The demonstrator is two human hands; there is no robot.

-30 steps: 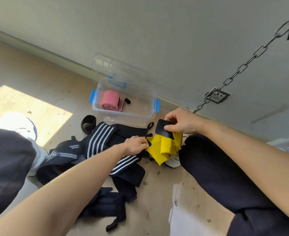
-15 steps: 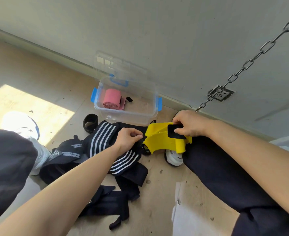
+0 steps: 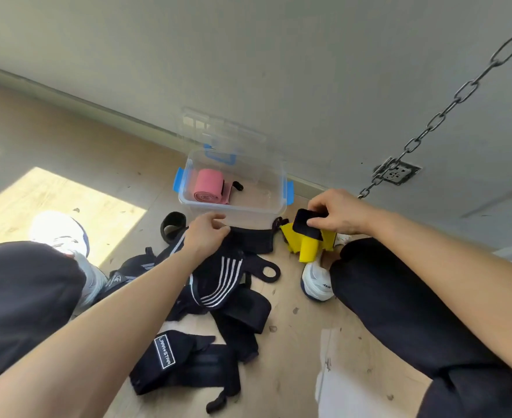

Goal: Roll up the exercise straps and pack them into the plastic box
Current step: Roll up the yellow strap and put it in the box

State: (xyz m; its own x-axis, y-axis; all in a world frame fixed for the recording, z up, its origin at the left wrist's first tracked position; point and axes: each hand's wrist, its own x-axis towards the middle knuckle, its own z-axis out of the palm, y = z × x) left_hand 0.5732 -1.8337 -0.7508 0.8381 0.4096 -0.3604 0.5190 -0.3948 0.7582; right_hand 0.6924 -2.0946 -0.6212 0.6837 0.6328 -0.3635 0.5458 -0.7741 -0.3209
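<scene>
Wood floor, grey wall behind. Yellow strap (image 3: 307, 247) sat just right of the plastic box (image 3: 274, 188), bunched up, its far end hidden under the right hand (image 3: 336, 211), which pinched the black tab (image 3: 304, 223) at the strap's end. Left hand (image 3: 208, 233) was at the box's front wall over the black straps (image 3: 218, 285), fingers curled; couldn't tell if they gripped anything. Pink roll (image 3: 208, 185) lay inside the box, left side. Left forearm covered part of the pile. One strap's label (image 3: 164, 351) read "LARA STAR". White shoe (image 3: 316, 280) front-right of the box showed "ANT", rest unreadable.
</scene>
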